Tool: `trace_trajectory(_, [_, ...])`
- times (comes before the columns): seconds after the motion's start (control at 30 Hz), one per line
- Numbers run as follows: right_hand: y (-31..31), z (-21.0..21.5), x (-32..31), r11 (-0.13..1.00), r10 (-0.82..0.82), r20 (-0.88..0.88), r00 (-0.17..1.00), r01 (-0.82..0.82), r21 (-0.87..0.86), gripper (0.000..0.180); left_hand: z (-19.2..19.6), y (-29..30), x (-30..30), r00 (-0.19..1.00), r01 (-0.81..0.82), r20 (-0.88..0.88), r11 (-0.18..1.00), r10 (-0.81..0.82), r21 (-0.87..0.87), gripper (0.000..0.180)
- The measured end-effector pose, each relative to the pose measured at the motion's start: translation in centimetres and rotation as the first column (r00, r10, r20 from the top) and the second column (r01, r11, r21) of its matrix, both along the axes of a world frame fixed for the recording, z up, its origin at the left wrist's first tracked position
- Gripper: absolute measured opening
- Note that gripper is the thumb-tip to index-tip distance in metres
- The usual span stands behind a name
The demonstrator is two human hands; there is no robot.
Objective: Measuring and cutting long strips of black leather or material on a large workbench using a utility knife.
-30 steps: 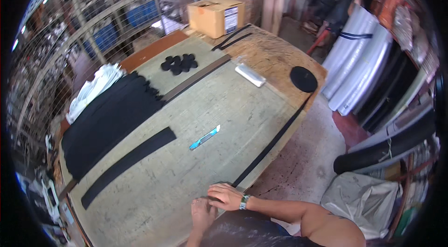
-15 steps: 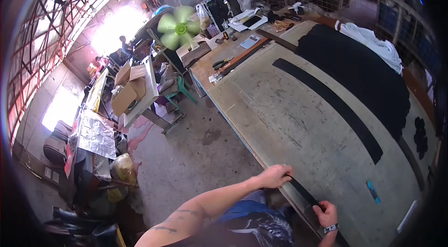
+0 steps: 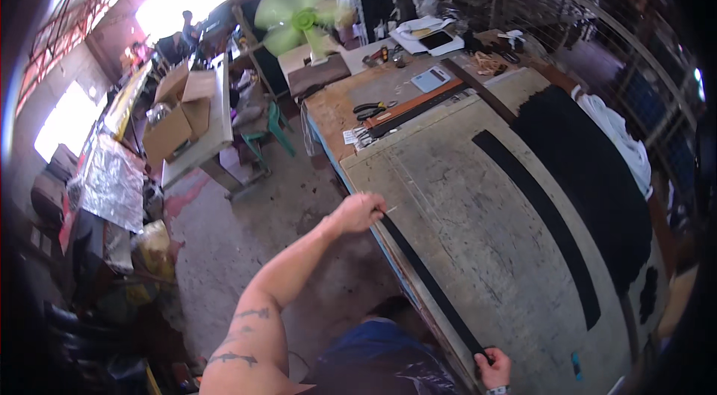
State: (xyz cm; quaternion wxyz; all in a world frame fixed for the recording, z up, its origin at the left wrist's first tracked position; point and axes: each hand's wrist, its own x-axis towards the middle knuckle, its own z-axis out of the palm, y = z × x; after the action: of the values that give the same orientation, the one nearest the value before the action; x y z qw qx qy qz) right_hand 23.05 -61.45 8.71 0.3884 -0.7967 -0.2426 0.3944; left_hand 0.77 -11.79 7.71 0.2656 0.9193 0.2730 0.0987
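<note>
A narrow black strip (image 3: 426, 275), perhaps leather or a similar sheet material, runs nearly straight along the left edge of the worktable (image 3: 455, 201). My left hand (image 3: 358, 213) pinches its far end, right by the table's edge. At the near end, my right hand (image 3: 494, 369) has thumb and fingers closed on the same strip. Farther right lies a wider black strip (image 3: 541, 223), flat and slightly curved in view. Beyond it spreads a large black sheet (image 3: 586, 178) with an uneven outline. A small teal tool (image 3: 576, 366), perhaps a cutter, rests right of my right hand.
Pliers (image 3: 371, 110) and a light blue flat device (image 3: 431, 79) lie at the table's far end. A green fan (image 3: 302, 19) spins behind it. White cloth (image 3: 614, 130) borders the black sheet. Left across the floor stand a green stool (image 3: 269, 132) and a cardboard box (image 3: 175, 126) on another table.
My left hand has moved forward along the table edge, away from my right hand. More of the narrow strip now stretches between them. The whole view has shifted.
</note>
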Motion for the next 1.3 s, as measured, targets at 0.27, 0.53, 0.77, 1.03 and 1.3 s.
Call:
trace_trajectory(0.27, [6.2,-3.5,-1.9,0.997,-0.081,0.148,0.986,0.083,-0.008,0.015,-1.8,5.6,-0.4,0.913,-0.389,0.297,0.817,0.281,0.425,0.022])
trace_trajectory(0.53, [6.7,-3.2,-2.4,0.989,-0.067,0.282,0.957,0.101,-0.106,0.016,-4.4,-0.3,1.6,0.833,-0.553,0.261,0.757,0.488,0.348,0.069])
trace_trajectory(0.77, [8.9,-2.2,-3.1,0.990,-0.082,0.243,0.967,0.108,-0.095,0.015,-5.3,2.5,0.9,0.859,-0.512,0.215,0.798,0.465,0.319,0.072])
trace_trajectory(1.03, [9.1,-3.0,-2.4,0.990,-0.087,0.178,0.980,0.105,-0.091,0.015,-4.2,3.6,0.6,0.881,-0.472,0.148,0.816,0.449,0.333,0.071])
trace_trajectory(1.3, [11.5,-2.2,-2.1,0.990,-0.080,0.152,0.985,0.096,-0.101,0.015,-4.0,5.1,0.5,0.884,-0.466,0.125,0.826,0.451,0.317,0.071])
